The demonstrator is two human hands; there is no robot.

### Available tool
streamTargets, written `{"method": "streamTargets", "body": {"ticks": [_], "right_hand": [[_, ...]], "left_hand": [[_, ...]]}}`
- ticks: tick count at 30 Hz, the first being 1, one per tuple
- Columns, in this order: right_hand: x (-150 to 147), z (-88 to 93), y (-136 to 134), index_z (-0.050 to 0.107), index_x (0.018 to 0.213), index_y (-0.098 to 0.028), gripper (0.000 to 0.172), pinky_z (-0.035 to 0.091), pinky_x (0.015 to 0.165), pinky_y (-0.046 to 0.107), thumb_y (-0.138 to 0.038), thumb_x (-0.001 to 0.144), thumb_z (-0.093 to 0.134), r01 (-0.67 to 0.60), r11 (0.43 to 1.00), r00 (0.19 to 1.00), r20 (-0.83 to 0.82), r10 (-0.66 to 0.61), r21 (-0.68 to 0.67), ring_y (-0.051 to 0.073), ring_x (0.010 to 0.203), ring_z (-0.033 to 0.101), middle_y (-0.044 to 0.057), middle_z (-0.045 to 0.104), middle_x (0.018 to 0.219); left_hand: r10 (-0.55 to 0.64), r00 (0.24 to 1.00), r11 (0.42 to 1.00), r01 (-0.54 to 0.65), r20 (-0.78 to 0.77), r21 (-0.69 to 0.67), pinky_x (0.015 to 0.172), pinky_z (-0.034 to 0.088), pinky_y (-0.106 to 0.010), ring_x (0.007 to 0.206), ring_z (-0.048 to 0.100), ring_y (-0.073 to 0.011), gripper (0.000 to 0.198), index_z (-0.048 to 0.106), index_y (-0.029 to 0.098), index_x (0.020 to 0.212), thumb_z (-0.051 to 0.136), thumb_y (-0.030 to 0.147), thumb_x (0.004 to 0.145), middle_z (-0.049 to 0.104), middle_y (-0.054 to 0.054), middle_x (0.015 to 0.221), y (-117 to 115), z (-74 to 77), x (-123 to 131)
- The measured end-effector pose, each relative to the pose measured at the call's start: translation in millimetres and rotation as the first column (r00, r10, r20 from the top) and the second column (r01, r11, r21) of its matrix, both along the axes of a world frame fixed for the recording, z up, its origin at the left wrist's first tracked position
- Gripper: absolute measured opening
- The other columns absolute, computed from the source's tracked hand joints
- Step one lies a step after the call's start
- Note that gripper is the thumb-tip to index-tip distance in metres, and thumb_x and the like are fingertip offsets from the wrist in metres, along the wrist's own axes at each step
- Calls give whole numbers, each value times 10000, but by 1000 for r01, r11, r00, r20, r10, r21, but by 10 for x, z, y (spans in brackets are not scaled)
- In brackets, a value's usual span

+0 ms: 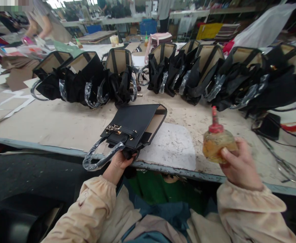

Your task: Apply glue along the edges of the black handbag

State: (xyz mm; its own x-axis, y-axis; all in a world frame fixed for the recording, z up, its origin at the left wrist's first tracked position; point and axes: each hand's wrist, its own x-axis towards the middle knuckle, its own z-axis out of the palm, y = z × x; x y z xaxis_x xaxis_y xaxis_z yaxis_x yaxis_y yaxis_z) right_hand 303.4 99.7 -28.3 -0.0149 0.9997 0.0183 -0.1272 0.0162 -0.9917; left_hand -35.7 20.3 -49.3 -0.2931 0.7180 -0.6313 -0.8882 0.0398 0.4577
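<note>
A black handbag (135, 119) lies on its side at the table's front edge, its beige-lined underside facing right. Gold hardware shows on its flap, and its handle (94, 158), wrapped in clear plastic, juts out toward me. My left hand (122, 160) grips the bag from below at its black fabric; some of the fingers are hidden under it. In my right hand (239, 162) is a glue bottle (218, 145), a cloudy yellowish squeeze bottle with a red nozzle pointing up. It is held above the table, right of the bag and apart from it.
Several more black handbags (202, 64) stand in a row across the table (61, 125). A white sheet (170, 145) lies beside the held bag. Scissors (287, 165) and a small black piece (269, 125) lie at the right. Another person's arms (40, 28) show at the far left.
</note>
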Motion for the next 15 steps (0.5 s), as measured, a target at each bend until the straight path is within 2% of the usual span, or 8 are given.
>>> {"method": "streamTargets", "body": {"ticks": [3,7,9,12,13,15], "right_hand": [[-34,-26,12,511,1061,-324,391,545,599,369,-368,717,690,-44,992,998,-53,38,-115,272,892,639,79,589,1105],[-271,-37,-10,519,1138,-279,401,545,590,336,-515,816,549,-69,957,985,-172,21,-282,237,904,631,89,561,1204],[-374,-24,-30,543,1124,-244,422,529,560,288,-527,812,555,-92,940,979,-203,25,-329,217,891,624,93,560,1203],[-437,33,-90,548,1090,-248,420,510,557,242,-418,735,694,4,964,980,-191,-56,-265,177,817,609,46,592,1082],[-438,64,-120,551,1067,-257,397,504,559,235,-382,726,713,64,976,982,-162,-99,-206,165,798,598,26,589,1056],[-433,146,-194,560,1045,-270,316,503,591,256,-346,766,687,135,991,991,-26,-135,0,170,822,577,18,575,1058]], "left_hand": [[-6,1000,1000,6,-9,11,374,372,-235,494,542,-173,125,591,171,693,514,194,789,628,-55,636,-2,-3,0],[4,1000,1000,-4,-20,8,373,374,-234,508,539,-173,206,600,163,688,454,202,828,636,-66,648,3,-8,-2],[0,1000,1000,0,-23,3,369,369,-229,498,534,-168,208,597,165,671,472,220,828,627,-54,624,5,-18,-2],[-17,1000,1000,17,-23,-1,368,372,-224,480,528,-158,196,590,172,640,522,246,808,619,-38,594,5,-44,-6],[-19,1000,1000,19,-23,-1,370,376,-224,480,531,-157,193,591,173,637,529,247,804,622,-35,594,4,-54,-8],[-21,1000,1000,21,-22,-4,373,387,-224,488,545,-158,187,598,174,641,530,240,803,635,-33,607,0,-71,-14]]}}
